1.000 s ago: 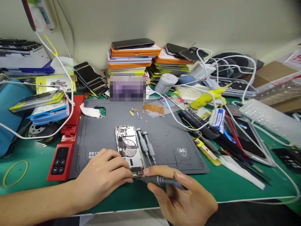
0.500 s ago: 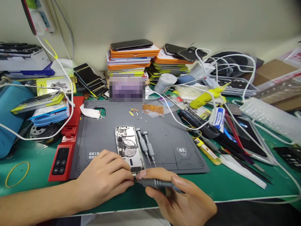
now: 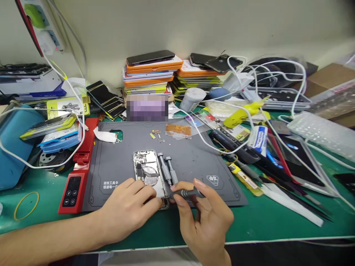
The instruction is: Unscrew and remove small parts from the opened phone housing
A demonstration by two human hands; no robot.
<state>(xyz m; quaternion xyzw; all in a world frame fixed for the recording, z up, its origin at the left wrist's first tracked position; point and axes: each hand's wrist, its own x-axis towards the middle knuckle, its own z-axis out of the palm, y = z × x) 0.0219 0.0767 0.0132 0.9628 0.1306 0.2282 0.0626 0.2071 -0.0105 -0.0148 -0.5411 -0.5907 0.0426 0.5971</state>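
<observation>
An opened smartphone (image 3: pixel 151 159), its inner parts and round coil showing, lies on the grey mat in front of me. My left hand (image 3: pixel 130 205) is closed over its lower left part, fingers curled onto the lower end. In my right hand (image 3: pixel 203 216) is a grey screwdriver (image 3: pixel 185 193), held nearly level between thumb and fingers just right of the phone's lower edge. Its tip is hard to make out. Two more grey screwdrivers, a left one (image 3: pixel 165 170) and a right one (image 3: pixel 171 170), lie side by side along the phone's right edge.
Small loose parts (image 3: pixel 158 135) and an orange strip (image 3: pixel 178 130) lie on the mat (image 3: pixel 199 162). A red device (image 3: pixel 72 190) borders its left side. Tweezers, tools and a white cable (image 3: pixel 216 150) crowd the right; stacked boxes (image 3: pixel 152 68) stand behind.
My right hand with the screwdriver has moved up from the phone's bottom end to beside its lower right edge. The left hand remains on the phone. The view has shifted slightly.
</observation>
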